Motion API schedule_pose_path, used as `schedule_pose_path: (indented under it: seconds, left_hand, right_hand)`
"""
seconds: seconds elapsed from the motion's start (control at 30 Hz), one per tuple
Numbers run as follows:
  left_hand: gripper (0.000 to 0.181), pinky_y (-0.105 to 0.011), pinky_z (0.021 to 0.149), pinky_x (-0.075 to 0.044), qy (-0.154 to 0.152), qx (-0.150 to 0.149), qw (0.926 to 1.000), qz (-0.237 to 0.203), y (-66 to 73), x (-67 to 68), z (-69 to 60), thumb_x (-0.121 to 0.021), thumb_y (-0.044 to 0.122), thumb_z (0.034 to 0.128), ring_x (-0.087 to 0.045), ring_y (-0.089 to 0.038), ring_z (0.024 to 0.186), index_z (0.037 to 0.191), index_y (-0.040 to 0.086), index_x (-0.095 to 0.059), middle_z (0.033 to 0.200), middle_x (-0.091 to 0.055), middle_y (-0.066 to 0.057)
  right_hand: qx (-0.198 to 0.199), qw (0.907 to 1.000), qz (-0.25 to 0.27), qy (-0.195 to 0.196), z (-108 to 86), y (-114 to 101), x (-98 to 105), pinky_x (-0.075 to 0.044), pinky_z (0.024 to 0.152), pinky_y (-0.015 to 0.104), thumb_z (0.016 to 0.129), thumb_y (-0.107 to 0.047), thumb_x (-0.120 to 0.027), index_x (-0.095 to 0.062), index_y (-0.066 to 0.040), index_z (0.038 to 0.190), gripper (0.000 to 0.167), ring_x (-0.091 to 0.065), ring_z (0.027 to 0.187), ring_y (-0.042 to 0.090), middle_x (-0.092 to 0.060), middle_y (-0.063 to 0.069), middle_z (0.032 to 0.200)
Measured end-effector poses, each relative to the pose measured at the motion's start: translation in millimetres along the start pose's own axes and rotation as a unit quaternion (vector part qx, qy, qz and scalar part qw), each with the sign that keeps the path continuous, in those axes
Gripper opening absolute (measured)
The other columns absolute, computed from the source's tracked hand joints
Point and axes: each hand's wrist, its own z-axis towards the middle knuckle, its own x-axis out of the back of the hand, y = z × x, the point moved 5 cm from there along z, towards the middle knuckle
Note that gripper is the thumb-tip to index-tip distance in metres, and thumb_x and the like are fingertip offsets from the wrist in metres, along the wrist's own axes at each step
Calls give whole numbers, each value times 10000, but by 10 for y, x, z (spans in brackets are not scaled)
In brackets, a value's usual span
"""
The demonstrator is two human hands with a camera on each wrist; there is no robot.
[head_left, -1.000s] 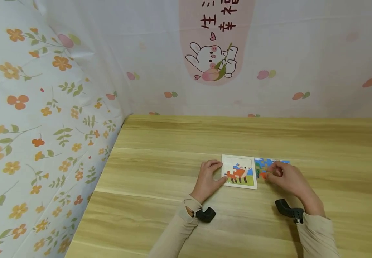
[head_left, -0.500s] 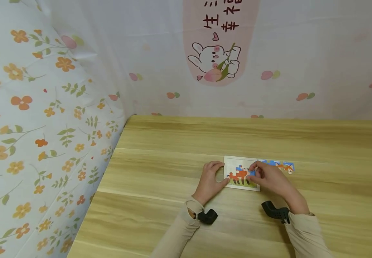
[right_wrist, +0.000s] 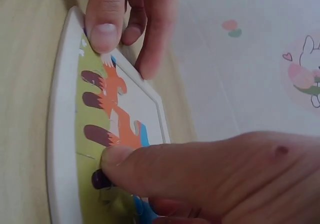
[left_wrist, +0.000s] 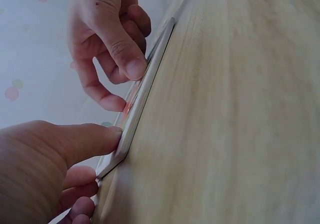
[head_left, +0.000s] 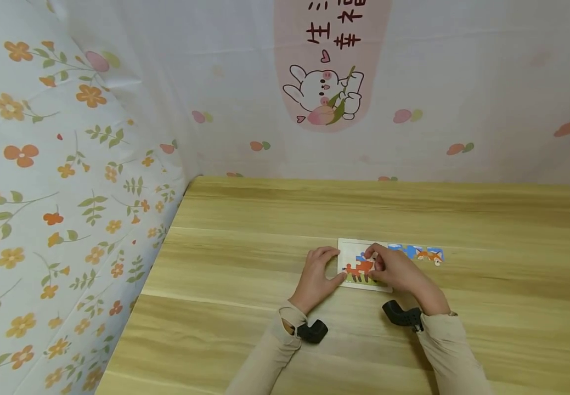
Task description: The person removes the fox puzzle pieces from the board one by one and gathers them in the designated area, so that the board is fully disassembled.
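A white-framed jigsaw tray (head_left: 346, 249) lies on the table, partly filled with an orange fox picture on green grass. My left hand (head_left: 316, 277) grips its left side, thumb at the near corner and fingers at the left edge. Over the tray's right part, my right hand (head_left: 397, 269) has thumb and forefinger around a jigsaw piece at the picture's surface. In the right wrist view the right thumb (right_wrist: 120, 159) touches the green and orange picture (right_wrist: 115, 109); the piece is blurred and mostly covered. Loose jigsaw pieces (head_left: 430, 255) with fox ears and blue sky lie right of the tray.
The wood-grain table (head_left: 245, 236) extends around the tray. A white printed cloth (head_left: 235, 88) hangs behind it, and a flowered cloth (head_left: 67, 219) hangs along the left. Black wrist cameras sit below both hands.
My right hand has moved left from the loose pieces onto the tray. A green and orange piece is gone from the loose group. The left hand keeps its hold on the tray.
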Motion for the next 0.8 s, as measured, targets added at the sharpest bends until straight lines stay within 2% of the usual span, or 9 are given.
schedule_pose_path:
  seconds: [0.23, 0.57, 0.8]
  left_hand:
    - [452, -308, 935, -390, 82, -12, 10000, -33, 10, 29, -5, -735, 193, 794, -447, -220, 1107, 1195, 24, -613, 1225, -548, -68]
    - [449, -308, 938, -383, 33, -12, 10000, -58, 24, 19, 6, -728, 200, 806, -443, -221, 1109, 1205, 31, -610, 1234, -542, -65]
    - [449, -303, 936, -383, 40, -59, 10000, -7, 25, 7, 2, -728, 202, 805, -445, -220, 1105, 1202, 29, -612, 1227, -545, -65]
  right_hand:
    - [145, 9998, -42, -100, 40, -13, 10, -314, 447, 243, 820, -9, -672, -472, -41, 1019, 284, -358, 456, 97, -407, -24, 569]
    - [294, 9995, 100, -77, 13, 7, 19, -328, 482, 241, 829, 4, -656, -457, -23, 1027, 282, -377, 513, 102, -417, -14, 645]
    - [300, 9994, 125, -91, 11, 31, 8, -333, 470, 240, 828, 13, -653, -451, -38, 1021, 284, -382, 502, 102, -423, -14, 637]
